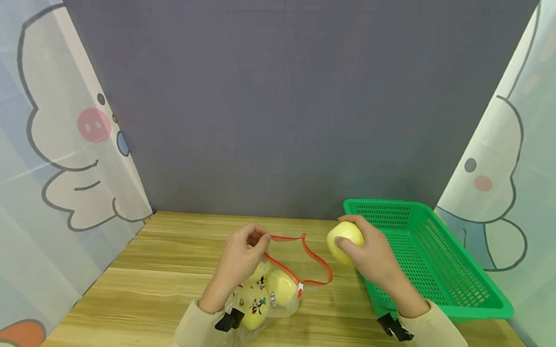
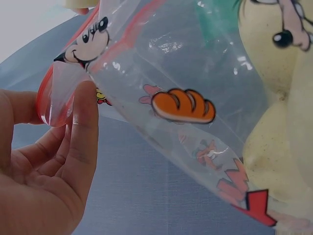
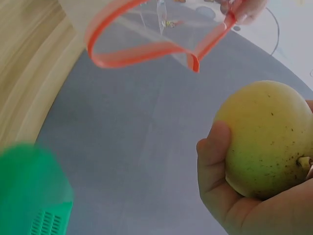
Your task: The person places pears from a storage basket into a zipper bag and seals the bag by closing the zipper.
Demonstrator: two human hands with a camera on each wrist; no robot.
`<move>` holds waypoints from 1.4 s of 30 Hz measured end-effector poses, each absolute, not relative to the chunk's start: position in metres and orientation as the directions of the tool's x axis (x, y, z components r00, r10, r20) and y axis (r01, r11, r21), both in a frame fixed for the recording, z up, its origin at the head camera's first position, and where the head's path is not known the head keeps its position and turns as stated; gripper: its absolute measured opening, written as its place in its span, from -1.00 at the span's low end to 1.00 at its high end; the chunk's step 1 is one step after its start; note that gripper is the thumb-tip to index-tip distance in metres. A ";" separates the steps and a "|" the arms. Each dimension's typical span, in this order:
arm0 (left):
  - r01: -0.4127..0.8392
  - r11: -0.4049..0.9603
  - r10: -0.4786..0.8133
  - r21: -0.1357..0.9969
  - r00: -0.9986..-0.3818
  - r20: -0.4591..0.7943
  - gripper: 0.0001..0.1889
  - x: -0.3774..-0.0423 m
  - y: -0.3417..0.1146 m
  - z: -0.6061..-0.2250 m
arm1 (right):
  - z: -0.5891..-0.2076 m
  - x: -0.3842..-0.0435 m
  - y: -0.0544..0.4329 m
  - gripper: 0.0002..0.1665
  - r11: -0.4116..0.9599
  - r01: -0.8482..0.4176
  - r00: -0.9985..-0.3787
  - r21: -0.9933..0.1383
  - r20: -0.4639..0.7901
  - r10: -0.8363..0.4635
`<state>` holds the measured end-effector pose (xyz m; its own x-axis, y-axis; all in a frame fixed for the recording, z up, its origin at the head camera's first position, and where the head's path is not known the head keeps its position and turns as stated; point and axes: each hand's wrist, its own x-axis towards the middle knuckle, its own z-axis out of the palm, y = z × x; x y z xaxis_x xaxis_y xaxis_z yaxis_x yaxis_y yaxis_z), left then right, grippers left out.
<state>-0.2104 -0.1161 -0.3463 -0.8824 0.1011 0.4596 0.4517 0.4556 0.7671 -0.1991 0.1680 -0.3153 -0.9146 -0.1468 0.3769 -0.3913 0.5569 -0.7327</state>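
A clear cartoon-printed zip bag (image 1: pixel 275 309) with a red zip edge stands with its mouth open, and several pale yellow round fruits (image 1: pixel 282 287) lie inside it. My left hand (image 1: pixel 241 253) pinches the bag's red rim at its left corner; the left wrist view shows thumb and fingers on that red strip (image 2: pixel 46 98). In my right hand (image 1: pixel 373 254) is another yellow fruit (image 1: pixel 345 242), held in the air to the right of the bag's mouth. Its speckled skin and short stem show in the right wrist view, with the thumb (image 3: pixel 215 142) against its side.
A green plastic basket (image 1: pixel 443 266) with slotted walls stands on the right of the wooden table (image 1: pixel 159 272), partly behind my right forearm. A grey panel (image 1: pixel 282 100) rises behind the table, and curtains with cartoon figures (image 1: pixel 68 120) hang at both sides.
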 end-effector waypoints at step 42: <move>0.442 0.459 0.105 0.771 -0.888 0.447 -0.90 -0.210 -0.116 -0.344 | -0.353 -0.200 0.107 -0.38 0.539 -0.399 -0.915 -0.742 0.354 -0.191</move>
